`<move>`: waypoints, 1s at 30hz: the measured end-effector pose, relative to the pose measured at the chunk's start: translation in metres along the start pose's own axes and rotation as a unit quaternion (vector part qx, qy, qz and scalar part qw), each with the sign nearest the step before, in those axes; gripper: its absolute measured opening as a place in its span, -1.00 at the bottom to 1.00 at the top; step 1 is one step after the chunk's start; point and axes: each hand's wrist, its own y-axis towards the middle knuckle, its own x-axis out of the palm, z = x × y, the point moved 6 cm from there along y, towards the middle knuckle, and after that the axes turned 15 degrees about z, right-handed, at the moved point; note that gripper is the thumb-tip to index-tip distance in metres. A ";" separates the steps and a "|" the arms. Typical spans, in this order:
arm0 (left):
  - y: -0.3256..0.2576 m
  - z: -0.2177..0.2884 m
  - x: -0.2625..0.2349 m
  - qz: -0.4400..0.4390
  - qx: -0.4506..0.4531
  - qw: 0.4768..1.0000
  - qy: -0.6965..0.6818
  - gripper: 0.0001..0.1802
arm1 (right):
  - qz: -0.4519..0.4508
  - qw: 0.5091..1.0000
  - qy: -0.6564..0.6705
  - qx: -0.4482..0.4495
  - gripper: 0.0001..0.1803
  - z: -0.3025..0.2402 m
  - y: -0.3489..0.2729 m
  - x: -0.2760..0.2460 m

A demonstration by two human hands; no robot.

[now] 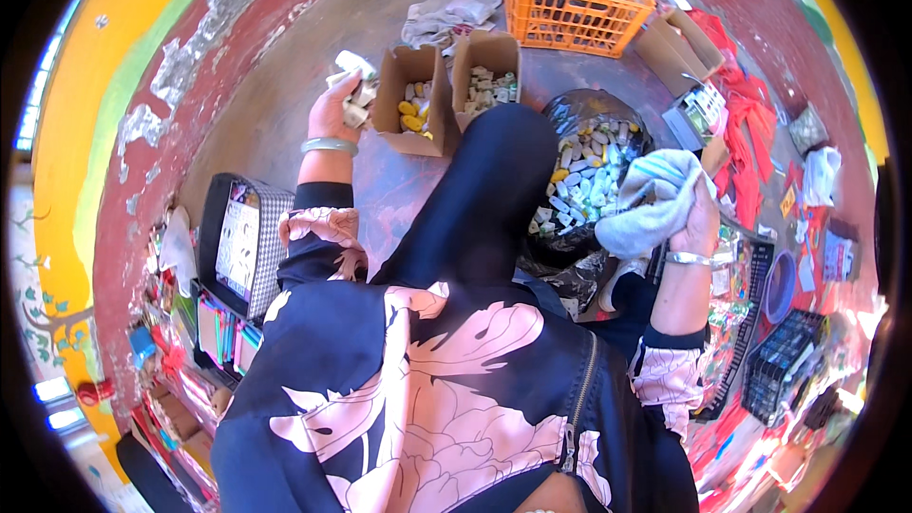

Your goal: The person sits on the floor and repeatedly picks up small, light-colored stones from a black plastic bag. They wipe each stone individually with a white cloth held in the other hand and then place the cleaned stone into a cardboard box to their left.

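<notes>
At the upper left, my left hand point(334, 112) is closed around several small white pieces point(355, 65), one of them a rounded white cylinder. It is just left of a cardboard box point(388, 97) holding small white and yellow pieces point(414, 116). A second cardboard box point(464, 65) beside it holds small pale blocks point(491, 87). My right hand point(703, 217) grips a bunched grey-white cloth point(648, 201), whose folds hide some fingers. Left of the cloth is a black plastic bag point(575, 106), its mouth spread, full of small white, yellow and bluish pieces point(587, 163).
An orange crate point(578, 21) with a dark bag inside stands at the far side. A crumpled grey cloth point(446, 17) lies behind the boxes. Red cloth point(750, 123), a purple basin point(780, 287) and a black crate point(785, 361) are on the right. A checked bag point(271, 242) sits at left.
</notes>
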 end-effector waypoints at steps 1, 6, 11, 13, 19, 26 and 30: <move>0.006 -0.002 -0.021 0.032 0.013 0.999 0.012 -0.80 | -0.002 1.000 -0.005 -0.007 -0.67 0.001 0.004 -0.003; 0.036 -0.058 -0.069 0.100 -0.059 0.990 0.085 -0.75 | 0.012 0.999 -0.032 0.006 -0.68 0.009 0.012 -0.009; 0.071 -0.114 -0.057 0.081 -0.119 0.987 0.070 -0.72 | 0.040 0.997 -0.059 0.035 -0.67 0.026 0.014 0.002; 0.086 -0.124 -0.048 0.089 -0.120 0.987 0.064 -0.76 | 0.046 0.996 -0.061 0.041 -0.67 0.031 0.019 0.001; 0.128 -0.145 -0.054 0.114 -0.136 0.980 0.092 -0.76 | 0.038 0.997 -0.054 0.045 -0.67 0.035 0.019 0.011; 0.066 -0.107 0.000 -0.062 -0.188 0.980 -0.018 -0.57 | 0.020 0.998 -0.045 0.040 -0.70 0.036 0.019 0.011; -0.007 -0.057 0.049 -0.224 -0.140 0.963 -0.048 -0.55 | 0.007 0.999 -0.035 0.037 -0.72 0.033 0.013 0.015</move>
